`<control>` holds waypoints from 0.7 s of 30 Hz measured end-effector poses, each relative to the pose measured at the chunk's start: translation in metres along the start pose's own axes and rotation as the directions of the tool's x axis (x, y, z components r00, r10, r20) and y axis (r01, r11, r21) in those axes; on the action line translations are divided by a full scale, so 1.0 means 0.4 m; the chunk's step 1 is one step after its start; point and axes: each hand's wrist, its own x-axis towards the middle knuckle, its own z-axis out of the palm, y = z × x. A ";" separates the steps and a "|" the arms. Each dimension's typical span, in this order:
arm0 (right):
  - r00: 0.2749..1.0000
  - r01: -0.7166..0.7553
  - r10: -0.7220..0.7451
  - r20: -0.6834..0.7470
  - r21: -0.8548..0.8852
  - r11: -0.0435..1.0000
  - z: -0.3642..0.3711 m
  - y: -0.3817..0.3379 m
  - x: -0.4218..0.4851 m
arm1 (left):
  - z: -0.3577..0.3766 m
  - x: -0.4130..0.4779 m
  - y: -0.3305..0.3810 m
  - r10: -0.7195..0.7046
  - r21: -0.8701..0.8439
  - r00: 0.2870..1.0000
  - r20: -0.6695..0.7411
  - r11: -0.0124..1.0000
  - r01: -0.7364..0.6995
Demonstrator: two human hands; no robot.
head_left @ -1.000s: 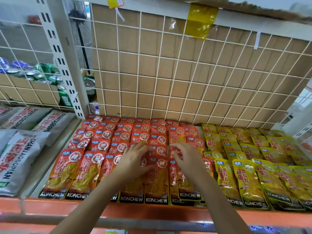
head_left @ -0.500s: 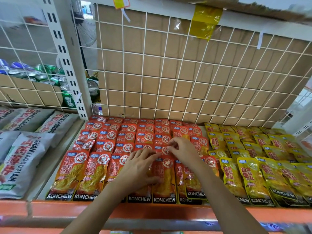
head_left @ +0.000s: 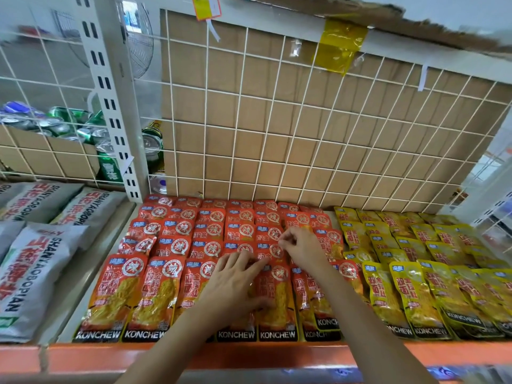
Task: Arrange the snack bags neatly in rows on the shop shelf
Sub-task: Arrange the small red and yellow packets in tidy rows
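The left hand [head_left: 235,286] stays flat, fingers straight, pressing the front-row red bags [head_left: 163,295] on the shelf [head_left: 83,356]. The right hand [head_left: 303,249] has moved from beside it to the row just behind and now pinches the top of a red bag [head_left: 273,249]. Straightening is working backward. The yellow bags [head_left: 415,300] to the right wait.

Red-orange foil snack bags [head_left: 163,295]: white "KONCHEW" on the black bottom band, "辣" inside a white ring near the top. Yellow foil snack bags [head_left: 415,300]: same "KONCHEW" band. Grey pillow-shaped bags [head_left: 30,278] at left: "SHANYAOBOPIAN" in dark capitals.
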 end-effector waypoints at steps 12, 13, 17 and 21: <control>1.000 -0.017 0.018 0.013 -0.028 0.999 -0.004 -0.005 0.003 | 0.000 -0.005 -0.003 0.029 -0.031 0.999 -0.044 0.999 -0.030; 1.000 -0.017 0.018 0.015 -0.031 0.999 -0.004 -0.006 0.003 | 0.000 -0.006 -0.003 0.033 -0.030 0.998 -0.052 0.999 -0.035; 1.000 -0.022 0.023 0.014 -0.020 1.000 -0.004 -0.005 0.000 | 0.004 -0.006 -0.006 0.029 -0.042 0.998 -0.053 0.999 -0.031; 0.999 -0.021 0.021 0.024 -0.016 1.000 -0.004 -0.005 0.000 | 0.008 -0.005 -0.006 0.024 -0.039 0.998 -0.056 0.999 -0.026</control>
